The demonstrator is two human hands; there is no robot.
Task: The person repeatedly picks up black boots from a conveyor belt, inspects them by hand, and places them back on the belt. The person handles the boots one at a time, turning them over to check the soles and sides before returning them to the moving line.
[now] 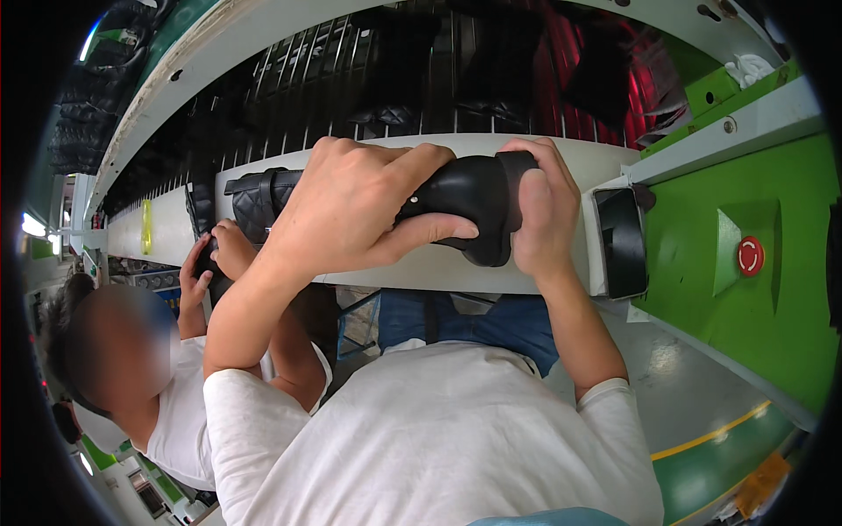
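Observation:
A black leather boot (463, 203) lies sideways in front of me over the white ledge, its smooth glossy foot end to the right. Its quilted shaft (254, 203), with a strap and buckle, points left. From above, my left hand (361, 206) wraps the middle of the boot, the thumb pressed along its near side. My right hand (548, 206) is closed round the sole end, with some fingers hidden behind it. Both hands hold the same boot.
The white ledge (351, 277) runs across. Beyond it stretches a rack of metal rods (303, 61) with black boots. A black rectangular object (620, 241) stands right, near a green panel with a red stop button (750, 257). At left, a co-worker's hands (230, 249) touch another dark item.

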